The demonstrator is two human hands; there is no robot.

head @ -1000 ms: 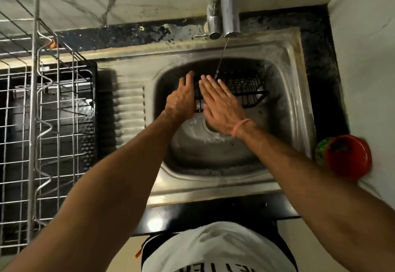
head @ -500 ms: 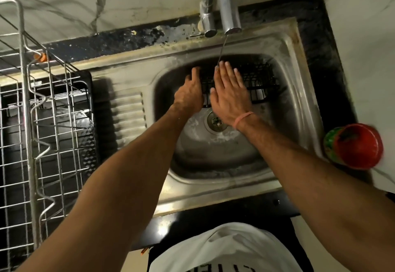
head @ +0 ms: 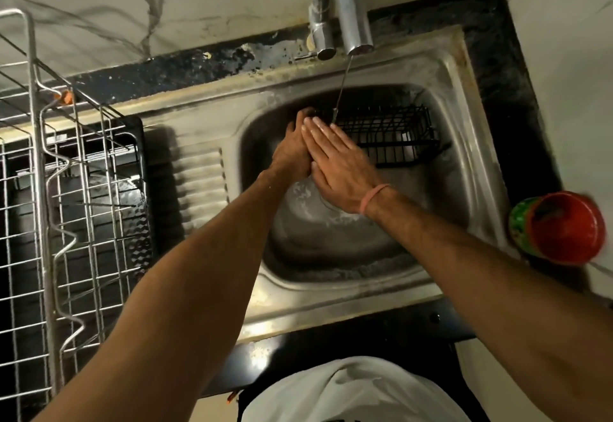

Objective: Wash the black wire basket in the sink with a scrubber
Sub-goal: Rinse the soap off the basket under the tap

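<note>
Two hands pressed together, black wire basket (head: 391, 136) right of right hand (head: 338, 164)

sink (head: 464, 96): I see dull, stained steel
basket (head: 398, 132): I read matt black wire
tap (head: 351, 6): shiny metal
rack (head: 43, 189): bright metal wire
cup (head: 564, 225): glossy red plastic, I think

Two hands are shown, a left hand (head: 292, 152) and a right hand (head: 341, 162). One black wire basket (head: 391, 136), one sink (head: 471, 142), one tap (head: 351, 6), one wire dish rack (head: 66, 209) and one red container (head: 564, 225) are counted.
</note>
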